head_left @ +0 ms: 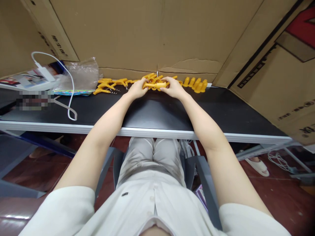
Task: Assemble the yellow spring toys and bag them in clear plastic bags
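A yellow plastic corkscrew part (155, 85) lies crosswise between my hands, near the back of the black table. My left hand (137, 89) is closed round its narrower left end. The wider right end is pinched in my right hand (174, 88). Behind and under it are more yellow pieces with round openings (157, 80), partly hidden by my fingers. Left of my left hand, several yellow corkscrew handles (105, 84) with metal spirals lie in a loose heap. Beyond my right hand stand several yellow bell-shaped sleeves (197, 86), close together.
Cardboard (157, 36) walls in the back and right side of the black tabletop (157, 113). At the left lie a clear plastic bag (80, 75), a white cable (71, 78) with a plug, and printed papers. Chair armrests flank my lap.
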`<state>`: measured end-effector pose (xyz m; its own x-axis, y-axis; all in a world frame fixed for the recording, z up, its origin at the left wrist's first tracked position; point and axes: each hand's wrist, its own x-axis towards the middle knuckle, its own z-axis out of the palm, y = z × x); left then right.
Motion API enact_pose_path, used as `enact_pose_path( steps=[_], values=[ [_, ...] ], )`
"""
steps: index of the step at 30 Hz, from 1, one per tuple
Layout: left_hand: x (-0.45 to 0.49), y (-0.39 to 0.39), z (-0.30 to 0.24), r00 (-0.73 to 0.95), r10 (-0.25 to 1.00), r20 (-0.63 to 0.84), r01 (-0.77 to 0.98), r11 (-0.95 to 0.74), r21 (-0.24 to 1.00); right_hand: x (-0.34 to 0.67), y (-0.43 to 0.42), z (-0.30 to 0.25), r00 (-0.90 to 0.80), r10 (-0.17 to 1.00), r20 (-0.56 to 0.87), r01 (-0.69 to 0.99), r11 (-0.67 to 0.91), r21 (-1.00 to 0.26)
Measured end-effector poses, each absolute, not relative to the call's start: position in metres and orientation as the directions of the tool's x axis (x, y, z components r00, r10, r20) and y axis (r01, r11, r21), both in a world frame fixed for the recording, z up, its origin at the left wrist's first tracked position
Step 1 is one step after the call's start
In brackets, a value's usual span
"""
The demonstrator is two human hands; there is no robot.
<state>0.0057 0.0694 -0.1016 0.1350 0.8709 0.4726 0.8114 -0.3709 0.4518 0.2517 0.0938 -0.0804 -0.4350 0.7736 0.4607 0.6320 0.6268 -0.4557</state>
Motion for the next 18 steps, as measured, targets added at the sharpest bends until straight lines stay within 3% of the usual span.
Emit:
enact_pose_path(
  steps=[4,11,18],
  values=[
    [0.006,0.062,-0.096,0.074,0.892,0.446,0.874,-0.274,0.401,0.255,0.096,-0.08,-0.408,0.819,0.403,0.558,0.573,-0.6],
    [0.006,0.058,-0.093,0.089,0.883,0.461,0.871,-0.294,0.393,0.258,0.074,-0.065,-0.389,0.882,0.267,0.266,0.385,-0.884],
    [0.01,0.055,-0.09,0.08,0.862,0.5,0.87,-0.305,0.388,0.25,0.066,-0.062,-0.36,0.931,0.07,0.299,0.185,-0.936]
  ],
)
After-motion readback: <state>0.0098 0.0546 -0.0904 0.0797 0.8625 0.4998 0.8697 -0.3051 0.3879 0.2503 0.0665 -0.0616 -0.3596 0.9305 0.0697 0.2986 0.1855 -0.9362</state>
